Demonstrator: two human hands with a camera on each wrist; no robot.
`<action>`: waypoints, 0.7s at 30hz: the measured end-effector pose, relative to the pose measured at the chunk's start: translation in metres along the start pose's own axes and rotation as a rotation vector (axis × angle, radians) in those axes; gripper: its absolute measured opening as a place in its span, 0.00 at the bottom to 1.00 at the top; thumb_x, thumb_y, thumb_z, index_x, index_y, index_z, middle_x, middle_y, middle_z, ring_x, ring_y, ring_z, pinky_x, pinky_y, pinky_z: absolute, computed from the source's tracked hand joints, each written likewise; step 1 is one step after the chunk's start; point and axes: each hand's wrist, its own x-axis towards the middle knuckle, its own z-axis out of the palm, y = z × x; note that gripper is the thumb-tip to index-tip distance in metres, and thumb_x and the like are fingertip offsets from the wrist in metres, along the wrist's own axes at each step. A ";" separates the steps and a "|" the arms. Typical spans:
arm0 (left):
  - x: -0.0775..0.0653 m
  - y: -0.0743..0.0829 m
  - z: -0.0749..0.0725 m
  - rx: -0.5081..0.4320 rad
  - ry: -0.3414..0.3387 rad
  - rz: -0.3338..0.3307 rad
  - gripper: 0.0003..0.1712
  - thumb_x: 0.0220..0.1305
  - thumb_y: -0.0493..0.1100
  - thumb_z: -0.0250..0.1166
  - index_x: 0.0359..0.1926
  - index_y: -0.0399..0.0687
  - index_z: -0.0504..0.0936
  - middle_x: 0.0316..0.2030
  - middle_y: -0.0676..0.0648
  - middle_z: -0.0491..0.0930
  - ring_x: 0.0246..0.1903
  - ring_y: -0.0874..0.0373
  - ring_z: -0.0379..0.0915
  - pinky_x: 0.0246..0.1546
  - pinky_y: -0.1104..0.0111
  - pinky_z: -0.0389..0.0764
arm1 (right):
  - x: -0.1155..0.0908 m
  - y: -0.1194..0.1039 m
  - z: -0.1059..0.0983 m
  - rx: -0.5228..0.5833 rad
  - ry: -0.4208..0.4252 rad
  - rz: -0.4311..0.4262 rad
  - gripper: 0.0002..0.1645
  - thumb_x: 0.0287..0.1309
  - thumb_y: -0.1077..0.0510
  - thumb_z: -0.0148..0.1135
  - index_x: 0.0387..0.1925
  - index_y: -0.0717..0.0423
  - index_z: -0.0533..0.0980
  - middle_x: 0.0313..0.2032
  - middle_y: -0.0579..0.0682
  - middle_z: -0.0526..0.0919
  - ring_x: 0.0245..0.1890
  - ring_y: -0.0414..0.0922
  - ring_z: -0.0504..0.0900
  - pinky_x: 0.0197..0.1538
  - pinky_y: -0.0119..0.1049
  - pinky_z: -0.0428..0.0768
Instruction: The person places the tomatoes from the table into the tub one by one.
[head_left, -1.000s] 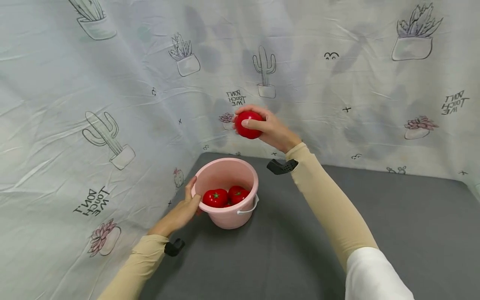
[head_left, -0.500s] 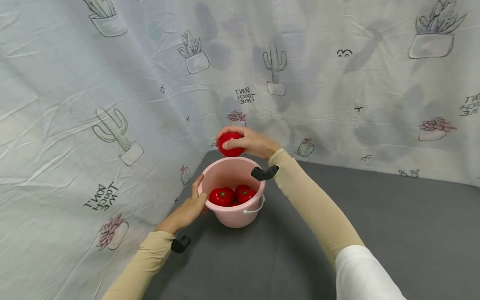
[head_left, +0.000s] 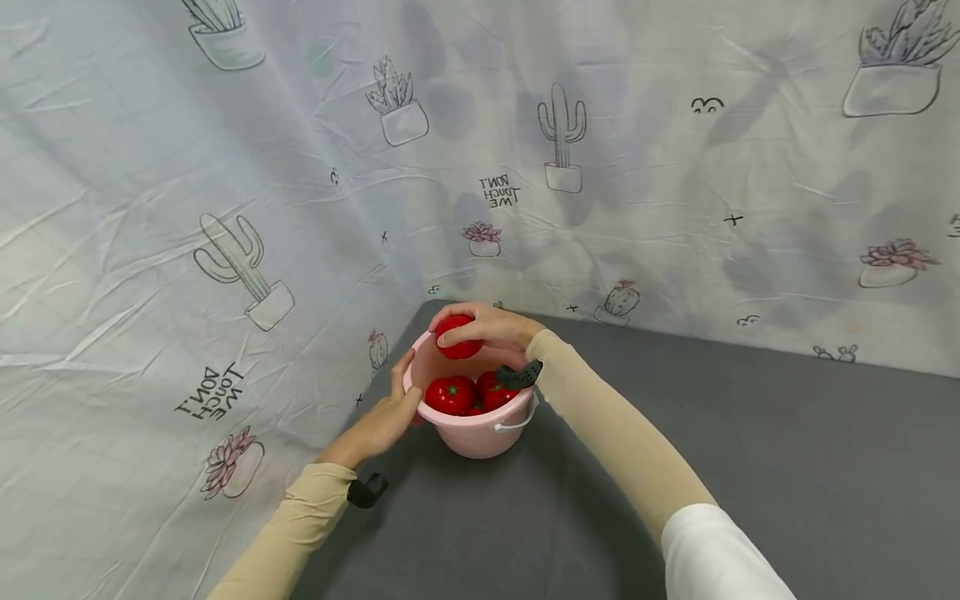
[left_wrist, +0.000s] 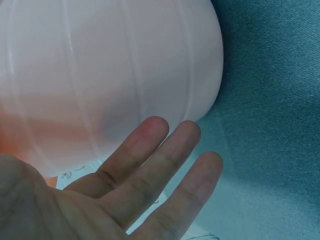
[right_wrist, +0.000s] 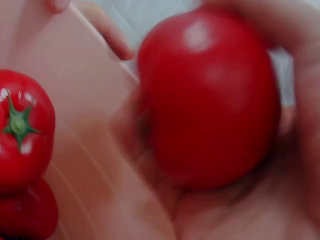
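Note:
My right hand (head_left: 491, 325) grips a shiny red tomato (head_left: 457, 343) at the far left part of the mouth of a pink bucket (head_left: 480, 440). In the right wrist view the held tomato (right_wrist: 210, 100) fills much of the picture, with fingers and palm around it. Inside the bucket lie several more tomatoes (head_left: 450, 395), one showing a green star-shaped stem. At the left side my left hand (head_left: 390, 421) holds the bucket's rim. Its other fingers (left_wrist: 150, 185) stretch out beside the ribbed outer wall (left_wrist: 100, 65) in the left wrist view.
The bucket stands on a dark grey table (head_left: 750, 450), near its far left corner. A white handle (head_left: 517, 421) hangs at the bucket's right side. Pale cloth (head_left: 660, 183) printed with cacti hangs behind and along the left.
My right hand has brought the tomato down and to the left, from above the bucket into its mouth. The left hand stays at the rim. The head view has shifted slightly.

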 end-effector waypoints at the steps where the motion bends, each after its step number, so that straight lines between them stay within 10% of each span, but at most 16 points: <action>1: 0.001 0.000 0.001 -0.002 -0.003 0.000 0.34 0.72 0.59 0.35 0.70 0.81 0.26 0.39 0.39 0.82 0.38 0.47 0.78 0.37 0.63 0.74 | 0.000 0.003 0.001 0.010 -0.004 0.025 0.31 0.52 0.51 0.67 0.57 0.54 0.71 0.55 0.54 0.76 0.56 0.49 0.74 0.56 0.46 0.77; 9: 0.002 0.001 0.002 -0.001 -0.007 -0.008 0.35 0.71 0.58 0.35 0.70 0.80 0.26 0.39 0.38 0.82 0.38 0.47 0.78 0.36 0.64 0.74 | 0.002 0.015 0.006 -0.079 -0.047 0.186 0.30 0.44 0.51 0.73 0.51 0.51 0.74 0.52 0.50 0.77 0.54 0.51 0.74 0.54 0.58 0.76; 21: 0.002 0.001 0.000 -0.019 -0.007 0.002 0.34 0.72 0.59 0.33 0.71 0.78 0.26 0.39 0.38 0.82 0.37 0.48 0.78 0.35 0.64 0.74 | 0.003 0.014 0.008 -0.145 -0.038 0.181 0.29 0.45 0.51 0.73 0.49 0.52 0.74 0.48 0.51 0.78 0.49 0.51 0.78 0.51 0.54 0.79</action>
